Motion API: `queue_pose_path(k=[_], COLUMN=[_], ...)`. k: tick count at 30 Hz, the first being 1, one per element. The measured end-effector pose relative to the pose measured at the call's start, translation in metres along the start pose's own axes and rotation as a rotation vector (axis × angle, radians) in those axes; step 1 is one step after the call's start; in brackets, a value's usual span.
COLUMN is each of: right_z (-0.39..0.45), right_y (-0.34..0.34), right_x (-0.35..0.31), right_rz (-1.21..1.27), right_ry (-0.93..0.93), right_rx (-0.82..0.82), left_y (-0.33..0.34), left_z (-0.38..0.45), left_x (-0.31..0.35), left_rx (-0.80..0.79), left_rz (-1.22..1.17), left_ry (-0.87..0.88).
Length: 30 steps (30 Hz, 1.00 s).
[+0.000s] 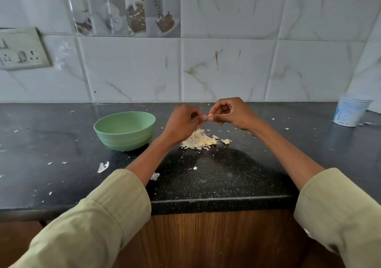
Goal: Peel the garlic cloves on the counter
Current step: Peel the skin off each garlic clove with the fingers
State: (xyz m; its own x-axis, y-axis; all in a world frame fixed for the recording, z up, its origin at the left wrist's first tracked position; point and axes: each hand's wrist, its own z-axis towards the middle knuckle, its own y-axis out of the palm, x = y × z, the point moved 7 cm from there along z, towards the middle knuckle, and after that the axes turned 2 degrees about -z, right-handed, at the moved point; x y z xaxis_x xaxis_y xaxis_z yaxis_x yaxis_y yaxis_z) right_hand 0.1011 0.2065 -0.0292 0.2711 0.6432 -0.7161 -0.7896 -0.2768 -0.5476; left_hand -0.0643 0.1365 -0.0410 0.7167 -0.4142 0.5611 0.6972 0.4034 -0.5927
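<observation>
- Both hands are raised above the dark counter (216,177), fingertips meeting.
- The right hand (231,113) pinches a small garlic clove (210,116) in its curled fingers.
- The left hand (182,122) has curled fingers touching the same clove.
- A pile of garlic skins (199,141) lies directly below, beside the green bowl (124,130).

A: Is it bright?

B: Yes, soft daylight. The white wall tiles (226,69) look bright. The black counter (206,181) is darker.

A: Any shadows?

B: A soft dark patch lies on the counter, just in front of the peel pile (199,141). The green bowl (124,130) has a little shadow under it.

A: Any shine?

B: The counter behind the bowl shines a bit, and so do the tiles.

A: Is it sharp?

B: Near the pile, yes. Far right of it, the white tub (350,111) is blurry. The wall lines bend at the edges.
</observation>
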Motion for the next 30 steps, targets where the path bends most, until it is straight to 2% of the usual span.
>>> queue_pose_path(k=[3,6,10,14,19,30], right_z=[-0.001,-0.002,-0.002,-0.004,-0.008,-0.008], right_y=[0.002,0.005,0.003,0.002,0.002,0.003], right_x=[-0.004,-0.005,-0.002,0.005,0.002,-0.002], right_rz=[0.009,-0.018,-0.093,-0.243,-0.316,-0.395], right_ry=[-0.013,-0.012,0.005,0.049,0.061,0.044], right_rx=[-0.001,-0.02,0.01,0.024,0.029,0.009], left_y=[-0.002,-0.01,-0.019,-0.017,-0.002,-0.002], left_z=[0.001,0.004,0.007,0.008,0.003,0.0], left_x=[-0.006,-0.011,-0.027,-0.036,-0.027,-0.022], left_rx=[-0.011,0.054,0.075,-0.025,-0.245,-0.282], left_rz=[-0.007,-0.009,0.013,0.109,0.268,0.332], left_ry=[-0.013,-0.026,-0.109,-0.149,-0.058,-0.005])
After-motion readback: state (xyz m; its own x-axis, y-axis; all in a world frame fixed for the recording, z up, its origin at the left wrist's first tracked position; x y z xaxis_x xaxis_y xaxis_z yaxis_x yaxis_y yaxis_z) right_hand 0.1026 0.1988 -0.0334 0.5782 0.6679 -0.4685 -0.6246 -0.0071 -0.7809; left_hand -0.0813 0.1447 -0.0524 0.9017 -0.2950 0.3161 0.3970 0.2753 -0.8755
